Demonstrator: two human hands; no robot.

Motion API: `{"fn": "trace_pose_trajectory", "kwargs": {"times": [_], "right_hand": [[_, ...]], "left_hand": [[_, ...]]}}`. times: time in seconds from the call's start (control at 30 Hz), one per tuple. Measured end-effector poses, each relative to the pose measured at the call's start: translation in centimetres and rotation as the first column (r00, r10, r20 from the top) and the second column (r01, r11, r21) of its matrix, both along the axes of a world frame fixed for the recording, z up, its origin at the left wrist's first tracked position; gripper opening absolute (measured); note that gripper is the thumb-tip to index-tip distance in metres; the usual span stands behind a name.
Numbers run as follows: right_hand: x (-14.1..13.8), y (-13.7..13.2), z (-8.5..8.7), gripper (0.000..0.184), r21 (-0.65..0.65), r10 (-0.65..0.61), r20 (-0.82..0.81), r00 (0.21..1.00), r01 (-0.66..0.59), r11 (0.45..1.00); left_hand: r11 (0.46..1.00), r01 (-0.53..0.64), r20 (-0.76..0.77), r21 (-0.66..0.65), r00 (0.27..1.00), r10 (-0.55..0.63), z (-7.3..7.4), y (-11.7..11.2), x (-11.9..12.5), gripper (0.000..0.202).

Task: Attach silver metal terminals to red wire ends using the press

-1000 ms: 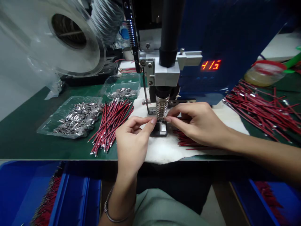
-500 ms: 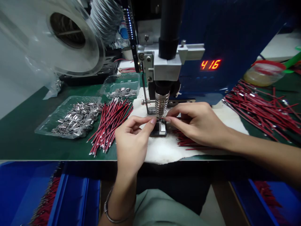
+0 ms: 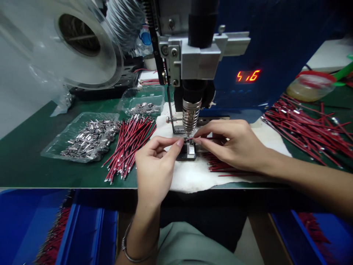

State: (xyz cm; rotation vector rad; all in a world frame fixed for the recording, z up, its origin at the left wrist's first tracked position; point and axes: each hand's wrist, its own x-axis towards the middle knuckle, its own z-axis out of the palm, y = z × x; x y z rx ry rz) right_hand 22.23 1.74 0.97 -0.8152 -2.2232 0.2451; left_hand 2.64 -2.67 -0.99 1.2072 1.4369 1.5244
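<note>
My left hand [image 3: 154,165] and my right hand [image 3: 231,145] meet fingertip to fingertip over a small dark metal die block [image 3: 188,151] on a white cloth [image 3: 190,176]. Both pinch a short red wire [image 3: 189,139] held across the block, one hand at each end. Directly above it hangs the ribbed metal head [image 3: 191,116] of a blue press machine [image 3: 270,48], raised clear of the wire. More red wires [image 3: 220,165] lie under my right hand.
A pile of red wires [image 3: 129,145] and a clear tray of small metal sleeves [image 3: 88,138] lie on the green mat to the left. Finished red wires [image 3: 306,127] spread at right. A clear reel [image 3: 79,40] stands back left. Blue bins [image 3: 82,228] sit below the table edge. The machine's counter [image 3: 247,76] glows red.
The press head has risen from the die block and now hangs above it. The counter went up by one. Both hands stayed pinched at the block.
</note>
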Motion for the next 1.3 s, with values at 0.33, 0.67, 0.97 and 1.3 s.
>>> {"fn": "trace_pose_trajectory", "kwargs": {"times": [0.33,0.67,0.97,1.3], "right_hand": [[0.1,0.1,-0.1,0.009,0.045,0.019,0.020,1.000,-0.020,0.999],[0.9,0.0,0.7,0.010,-0.030,0.053,0.059,0.997,-0.051,0.998],[4.2,0.5,3.5,0.019,-0.233,0.295,0.301,0.907,-0.229,0.945],[11.9,-1.6,6.0,0.024,-0.145,-0.105,0.304,0.947,0.156,0.977]], "left_hand": [[1.000,0.018,0.012,-0.004,1.000,-0.018,0.1,-0.2,0.0,0.014],[1.000,-0.005,-0.019,-0.011,1.000,0.004,0.4,-0.9,-0.3,0.015],[0.984,-0.042,-0.514,0.174,0.848,0.127,7.5,2.5,-6.2,0.018],[0.999,-0.017,-0.782,0.051,0.621,0.051,6.6,16.1,-9.7,0.013]]}}
